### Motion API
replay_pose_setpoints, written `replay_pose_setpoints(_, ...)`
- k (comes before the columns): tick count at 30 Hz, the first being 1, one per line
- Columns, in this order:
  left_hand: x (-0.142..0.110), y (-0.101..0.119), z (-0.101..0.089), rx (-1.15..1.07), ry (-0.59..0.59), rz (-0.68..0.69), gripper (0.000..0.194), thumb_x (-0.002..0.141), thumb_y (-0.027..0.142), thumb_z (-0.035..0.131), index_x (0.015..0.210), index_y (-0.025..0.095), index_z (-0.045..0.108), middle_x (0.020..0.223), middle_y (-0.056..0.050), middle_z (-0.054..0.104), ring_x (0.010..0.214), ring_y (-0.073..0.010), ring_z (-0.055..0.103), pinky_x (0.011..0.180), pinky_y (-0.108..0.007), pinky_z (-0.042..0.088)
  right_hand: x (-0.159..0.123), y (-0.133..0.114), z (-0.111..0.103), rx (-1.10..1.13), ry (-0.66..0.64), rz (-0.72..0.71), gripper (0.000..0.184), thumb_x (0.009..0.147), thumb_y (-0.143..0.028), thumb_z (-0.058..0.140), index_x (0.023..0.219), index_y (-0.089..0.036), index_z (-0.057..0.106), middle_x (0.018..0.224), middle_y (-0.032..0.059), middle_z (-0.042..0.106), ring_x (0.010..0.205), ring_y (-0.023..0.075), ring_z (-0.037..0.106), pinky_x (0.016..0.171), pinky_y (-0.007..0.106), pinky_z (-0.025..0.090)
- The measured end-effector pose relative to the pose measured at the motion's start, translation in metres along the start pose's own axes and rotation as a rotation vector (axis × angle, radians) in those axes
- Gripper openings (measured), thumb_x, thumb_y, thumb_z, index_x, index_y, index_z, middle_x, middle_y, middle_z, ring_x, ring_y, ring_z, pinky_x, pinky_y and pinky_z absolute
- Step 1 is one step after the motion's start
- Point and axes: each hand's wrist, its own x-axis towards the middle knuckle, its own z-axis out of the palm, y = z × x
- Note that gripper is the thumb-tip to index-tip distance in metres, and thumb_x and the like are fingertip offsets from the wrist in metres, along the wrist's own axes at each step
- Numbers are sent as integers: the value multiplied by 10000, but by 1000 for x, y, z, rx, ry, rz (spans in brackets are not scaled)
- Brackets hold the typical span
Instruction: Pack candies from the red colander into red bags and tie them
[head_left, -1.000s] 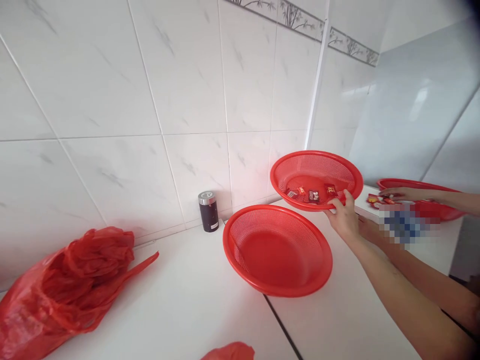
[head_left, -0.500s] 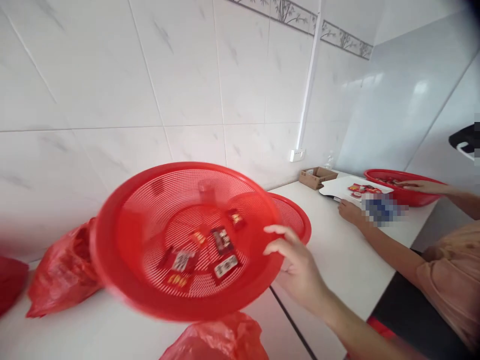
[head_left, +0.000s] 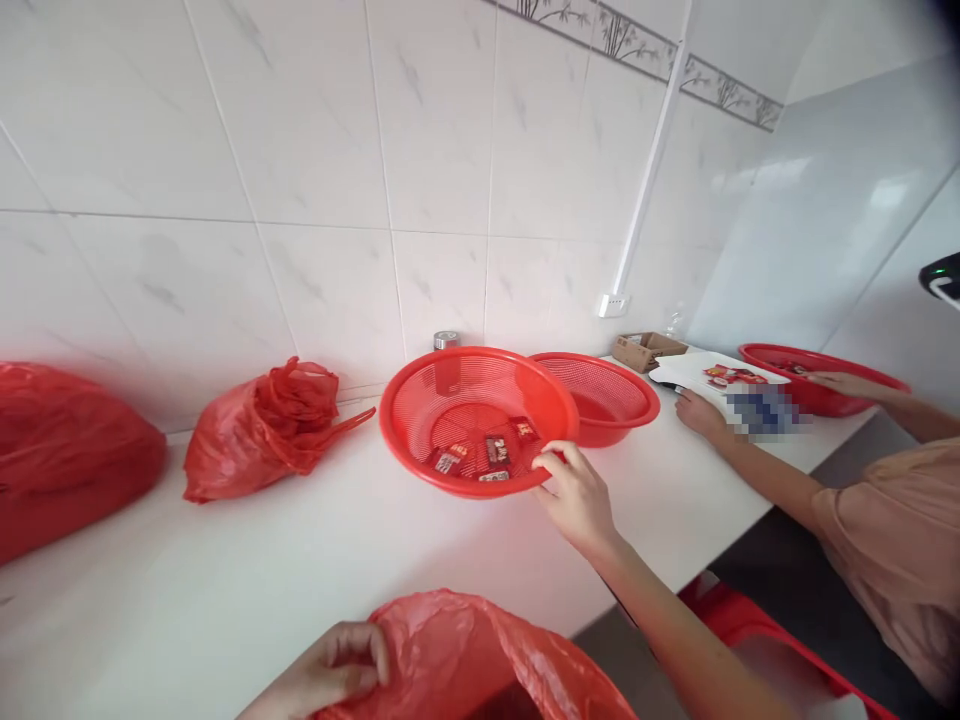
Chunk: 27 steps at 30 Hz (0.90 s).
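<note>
My right hand (head_left: 577,495) grips the near right rim of a round red plastic basket (head_left: 480,490) with mesh sides. Several small red packets (head_left: 496,452) lie in its bottom, some with pale printed labels. Low in the view, my left hand (head_left: 330,670) has its fingers curled on the edge of a red plastic bag (head_left: 442,640). The bag's mouth gapes toward me, and its inside is mostly dark. Part of the bag falls outside the frame.
Behind stands another red basket (head_left: 600,385). Tied red bags (head_left: 255,440) sit along the wall at left, and a metal-topped can (head_left: 446,341) is behind the basket. Rightward are a cardboard box (head_left: 649,350), a white board (head_left: 697,368) with packets, and a co-worker's hands (head_left: 701,412).
The basket has moved away from me, back and to the right, and levelled out. My left hand has come into view on the bag's edge.
</note>
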Motion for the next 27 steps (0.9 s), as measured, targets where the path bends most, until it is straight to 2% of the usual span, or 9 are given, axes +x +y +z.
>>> replay_pose_setpoints(5, 0, 3, 1, 27, -61, 15, 137, 677, 251, 749, 710, 128, 700, 712, -35, 639, 630, -130, 512, 601, -221, 340, -13, 3, -10, -269, -53, 53, 203, 781, -310, 706, 972, -268, 651, 1114, 38, 584, 954, 238, 558, 686, 301, 453)
replay_pose_setpoints(8, 0, 4, 2, -12, -77, 14, 124, 691, 238, 742, 713, 124, 701, 720, -38, 649, 628, -129, 530, 607, -220, 352, -20, -4, -27, -317, -167, 68, 185, 818, -316, 672, 994, -261, 654, 1056, 36, 628, 914, 226, 599, 709, 307, 453)
replay_pose_setpoints(12, 0, 3, 3, -54, -90, 11, 95, 708, 217, 732, 720, 129, 700, 746, -42, 665, 642, -130, 551, 618, -221, 371, -15, -19, -54, -179, -432, 68, 304, 753, -366, 728, 1039, -310, 641, 1007, -3, 670, 863, 209, 639, 697, 292, 448)
replay_pose_setpoints(15, 0, 3, 2, -49, -86, 2, 109, 713, 228, 731, 736, 127, 697, 786, -57, 676, 679, -149, 575, 638, -234, 386, 10, -17, -65, -6, -489, 90, 300, 800, -505, 642, 1046, -336, 615, 999, -32, 672, 885, 183, 633, 732, 281, 446)
replay_pose_setpoints(17, -1, 3, 3, -39, -67, -4, 135, 705, 248, 738, 734, 125, 691, 801, -66, 679, 693, -161, 586, 645, -244, 393, 33, -5, -59, -22, -559, 119, 348, 859, -542, 537, 1127, -324, 572, 1112, -5, 641, 987, 192, 606, 795, 297, 440)
replay_pose_setpoints(19, -1, 4, 3, -40, -51, -4, 147, 700, 261, 743, 728, 129, 685, 795, -63, 677, 687, -162, 586, 644, -247, 395, 53, 11, -44, -95, -736, 143, 484, 848, -535, 543, 1257, -280, 502, 1232, 66, 584, 1083, 237, 567, 843, 335, 433)
replay_pose_setpoints(22, 1, 3, 1, -26, -55, -9, 145, 700, 270, 744, 724, 140, 684, 767, -54, 669, 671, -152, 570, 632, -241, 385, 69, 29, -15, -166, -1015, 199, 759, 690, -496, 717, 1327, -161, 476, 1174, 178, 603, 1003, 326, 606, 769, 391, 467)
replay_pose_setpoints(25, 3, 0, -1, -5, -61, 1, 178, 686, 305, 753, 713, 141, 688, 769, -64, 672, 664, -154, 558, 613, -238, 365, 70, 26, 7, -138, -1172, 199, 920, 585, -507, 782, 1364, -138, 457, 1047, 164, 655, 892, 321, 643, 694, 375, 490)
replay_pose_setpoints(27, 3, -2, 0, -10, -57, 19, 202, 668, 325, 758, 695, 137, 689, 764, -73, 672, 657, -160, 550, 599, -238, 351, 66, 14, 15, -90, -1221, 162, 984, 602, -523, 764, 1439, -204, 357, 1113, 141, 636, 901, 285, 645, 695, 343, 495)
